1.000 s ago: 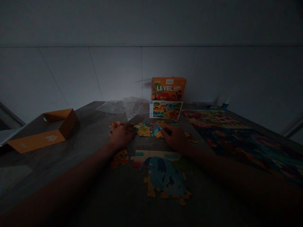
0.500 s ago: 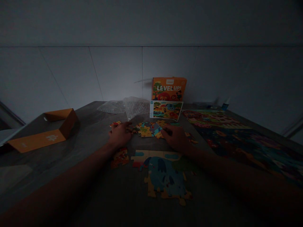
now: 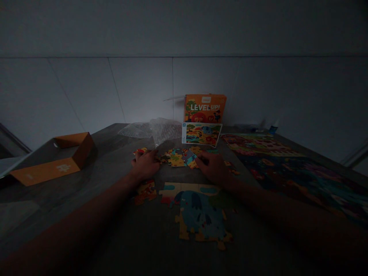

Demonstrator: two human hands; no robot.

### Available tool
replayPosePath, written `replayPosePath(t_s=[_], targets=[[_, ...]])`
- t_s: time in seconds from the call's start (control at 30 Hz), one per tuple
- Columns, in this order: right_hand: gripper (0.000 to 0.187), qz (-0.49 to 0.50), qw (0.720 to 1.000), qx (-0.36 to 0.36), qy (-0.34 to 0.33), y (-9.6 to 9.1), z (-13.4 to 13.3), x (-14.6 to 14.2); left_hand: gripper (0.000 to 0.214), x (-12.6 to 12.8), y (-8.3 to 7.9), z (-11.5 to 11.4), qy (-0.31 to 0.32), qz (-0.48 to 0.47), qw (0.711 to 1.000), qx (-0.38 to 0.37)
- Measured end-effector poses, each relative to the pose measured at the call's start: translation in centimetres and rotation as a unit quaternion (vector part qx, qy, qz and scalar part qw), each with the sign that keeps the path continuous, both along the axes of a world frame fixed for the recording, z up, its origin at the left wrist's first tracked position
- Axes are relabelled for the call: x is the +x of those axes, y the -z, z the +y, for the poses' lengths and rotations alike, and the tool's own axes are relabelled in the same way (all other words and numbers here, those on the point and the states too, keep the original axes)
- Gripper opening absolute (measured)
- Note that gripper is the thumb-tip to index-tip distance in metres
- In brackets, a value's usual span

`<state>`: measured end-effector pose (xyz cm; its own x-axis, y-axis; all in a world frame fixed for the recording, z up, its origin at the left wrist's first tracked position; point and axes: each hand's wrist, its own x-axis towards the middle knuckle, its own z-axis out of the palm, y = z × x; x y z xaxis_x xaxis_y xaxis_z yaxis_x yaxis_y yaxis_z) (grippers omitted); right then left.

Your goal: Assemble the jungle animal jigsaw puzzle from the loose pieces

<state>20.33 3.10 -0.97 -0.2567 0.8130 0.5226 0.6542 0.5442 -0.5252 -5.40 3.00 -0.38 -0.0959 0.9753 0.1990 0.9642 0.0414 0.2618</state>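
The scene is dim. My left hand [image 3: 145,165] rests palm down over loose puzzle pieces [image 3: 140,151], fingers a little bent and apart, nothing visibly gripped. Across from it, my right hand [image 3: 214,166] has thumb and fingers pinched at the edge of a blue, grey and yellow puzzle piece [image 3: 191,159]; the fingertips are partly hidden. Between the hands lies a pile of mixed pieces [image 3: 176,158]. Nearer to me is a joined puzzle section [image 3: 198,214] showing blue elephants. Left of it sits a reddish-orange puzzle piece [image 3: 146,191], below my left wrist.
A picture card [image 3: 202,134] leans against an orange box [image 3: 205,107] at the back. Crumpled bubble wrap [image 3: 163,129] lies beside them. An open orange box part [image 3: 48,168] stands left. Assembled puzzles [image 3: 287,172] cover the right side, with a small bottle [image 3: 273,129] behind.
The fingers of my left hand have drawn in slightly over the pieces. My right hand stays in place, and the joined elephant section has not moved.
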Motion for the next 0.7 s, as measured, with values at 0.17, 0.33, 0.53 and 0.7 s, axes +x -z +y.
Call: replayPosePath(t_s=[0.17,0.33,0.53,0.7], targets=[[0.018,0.002,1.000,-0.002,0.002,-0.17,-0.15,-0.07,0.061,0.21,-0.69,-0.21,-0.015,-0.012,0.999,-0.040],[0.020,-0.005,1.000,-0.005,0.004,-0.15,-0.11,-0.04,0.060,0.23,-0.88,-0.18,-0.021,-0.035,0.998,-0.042],[0.020,-0.001,1.000,0.008,-0.004,-0.07,-0.06,0.00,0.054,-0.02,-0.90,-0.19,-0.013,-0.104,0.994,0.012],[0.019,-0.005,1.000,-0.013,0.011,-0.19,-0.07,-0.06,0.050,-0.12,-1.01,-0.27,-0.007,-0.152,0.985,0.083]])
